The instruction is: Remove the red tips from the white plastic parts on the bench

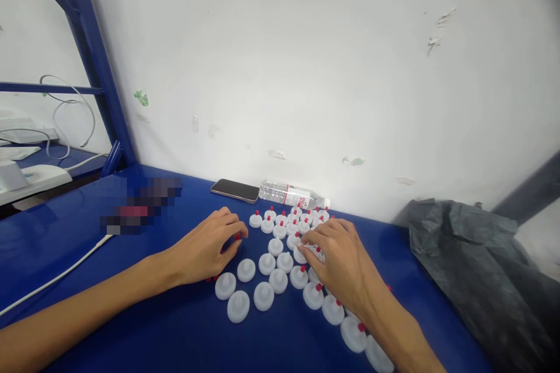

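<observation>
My left hand (pixel 214 247) is at the left of the group, its fingers curled and its thumb and index finger closed around a small red cap (pixel 237 237). More red caps (pixel 210 280) peek out below that hand. Over the group's right side, my right hand (pixel 339 250) has its thumb and fingers bent together at a white round lid (pixel 300 254), partly covered by the fingers. Several white lids with plain spouts, such as one bare lid (pixel 238 306), lie spout up in front. Others, like a capped lid (pixel 313 295), carry red caps on their spouts.
A phone (pixel 235 190) and a clear plastic bottle (pixel 293 194) lie along the wall (pixel 280 70). A dark plastic bag (pixel 472 256) is at the right. On the left, a white cable (pixel 56 280) crosses the blue table (pixel 184 338) to a blurred-out object (pixel 144 204).
</observation>
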The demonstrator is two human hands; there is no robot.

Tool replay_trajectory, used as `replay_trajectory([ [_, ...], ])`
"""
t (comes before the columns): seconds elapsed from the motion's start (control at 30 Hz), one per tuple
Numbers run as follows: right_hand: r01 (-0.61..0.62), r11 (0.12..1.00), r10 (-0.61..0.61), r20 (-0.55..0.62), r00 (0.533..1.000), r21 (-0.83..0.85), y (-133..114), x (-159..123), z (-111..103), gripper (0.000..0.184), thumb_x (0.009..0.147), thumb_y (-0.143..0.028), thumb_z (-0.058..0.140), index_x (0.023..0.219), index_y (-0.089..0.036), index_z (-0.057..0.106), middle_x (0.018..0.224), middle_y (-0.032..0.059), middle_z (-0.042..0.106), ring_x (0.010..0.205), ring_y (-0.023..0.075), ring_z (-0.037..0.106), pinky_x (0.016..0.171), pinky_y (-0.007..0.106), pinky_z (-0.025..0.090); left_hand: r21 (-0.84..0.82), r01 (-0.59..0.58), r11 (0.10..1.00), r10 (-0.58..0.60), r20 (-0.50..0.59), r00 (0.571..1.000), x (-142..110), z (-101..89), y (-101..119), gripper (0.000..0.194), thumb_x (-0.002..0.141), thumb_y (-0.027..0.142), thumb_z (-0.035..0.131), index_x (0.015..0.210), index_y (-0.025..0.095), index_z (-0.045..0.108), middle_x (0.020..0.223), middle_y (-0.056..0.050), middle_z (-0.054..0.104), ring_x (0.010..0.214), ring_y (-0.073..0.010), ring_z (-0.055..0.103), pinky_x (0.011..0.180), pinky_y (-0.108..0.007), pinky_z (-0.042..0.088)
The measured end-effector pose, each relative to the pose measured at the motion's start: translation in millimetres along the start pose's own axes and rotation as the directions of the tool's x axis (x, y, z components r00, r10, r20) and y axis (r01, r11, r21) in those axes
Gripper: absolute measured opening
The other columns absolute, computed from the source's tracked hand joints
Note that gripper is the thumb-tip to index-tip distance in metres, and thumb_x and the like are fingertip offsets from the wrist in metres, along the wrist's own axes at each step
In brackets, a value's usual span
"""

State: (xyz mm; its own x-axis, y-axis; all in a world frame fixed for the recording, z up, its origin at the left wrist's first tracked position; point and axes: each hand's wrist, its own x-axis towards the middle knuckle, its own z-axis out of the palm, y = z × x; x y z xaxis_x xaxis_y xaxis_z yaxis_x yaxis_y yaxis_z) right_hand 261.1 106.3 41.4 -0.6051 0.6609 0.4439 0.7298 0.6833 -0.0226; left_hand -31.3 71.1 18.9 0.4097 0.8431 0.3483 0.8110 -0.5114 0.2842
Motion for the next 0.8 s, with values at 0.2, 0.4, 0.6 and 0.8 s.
replay_trajectory([
  [0.2, -0.012, 1.000, 0.012, 0.004, 1.000, 0.007, -0.8, -0.3, -3.2, 0.011, 0.098, -0.025, 0.064, 0.094, -0.024, 0.074, 0.087, 0.0040, 0.077, 0.090, 0.0264, 0.067, 0.098, 0.056, 0.044, 0.007, -0.008, 1.000, 0.008, 0.005, 1.000, 0.5, 0.3, -2.0, 0.015, 0.097, 0.017, 0.049, 0.098, 0.023, 0.063, 0.097, -0.003, 0.066, 0.092, -0.0242, 0.053, 0.085, -0.041, 0.042],
  [0.4, -0.052, 0.996, 0.047, 0.072, 0.996, 0.069, -4.6, 0.8, -15.9, 0.023, 0.102, -0.035, 0.058, 0.089, -0.025, 0.074, 0.078, 0.0039, 0.074, 0.088, 0.0254, 0.065, 0.103, 0.055, 0.041, 0.001, -0.019, 1.000, 0.019, -0.032, 0.999, 1.5, -2.1, 1.6, 0.020, 0.102, 0.019, 0.044, 0.098, 0.024, 0.063, 0.097, -0.001, 0.068, 0.092, -0.0233, 0.053, 0.085, -0.040, 0.041],
  [0.6, -0.041, 0.998, 0.035, 0.140, 0.990, 0.039, -2.1, 0.8, -7.2, 0.019, 0.098, -0.022, 0.062, 0.085, -0.024, 0.075, 0.078, 0.0022, 0.074, 0.086, 0.0234, 0.066, 0.105, 0.057, 0.039, -0.004, -0.033, 0.999, 0.033, -0.043, 0.999, 1.8, -3.2, 4.2, 0.021, 0.102, 0.019, 0.044, 0.097, 0.023, 0.064, 0.095, -0.002, 0.068, 0.092, -0.0232, 0.053, 0.085, -0.040, 0.041],
  [0.8, -0.071, 0.994, 0.059, 0.134, 0.989, 0.081, -4.0, 1.2, -15.9, 0.023, 0.102, -0.030, 0.056, 0.088, -0.024, 0.074, 0.076, 0.0027, 0.074, 0.086, 0.0237, 0.066, 0.107, 0.056, 0.038, -0.008, -0.041, 0.999, 0.041, -0.051, 0.998, 1.6, -3.3, 4.5, 0.021, 0.102, 0.018, 0.044, 0.097, 0.023, 0.064, 0.095, -0.001, 0.068, 0.091, -0.0224, 0.054, 0.084, -0.040, 0.041],
])
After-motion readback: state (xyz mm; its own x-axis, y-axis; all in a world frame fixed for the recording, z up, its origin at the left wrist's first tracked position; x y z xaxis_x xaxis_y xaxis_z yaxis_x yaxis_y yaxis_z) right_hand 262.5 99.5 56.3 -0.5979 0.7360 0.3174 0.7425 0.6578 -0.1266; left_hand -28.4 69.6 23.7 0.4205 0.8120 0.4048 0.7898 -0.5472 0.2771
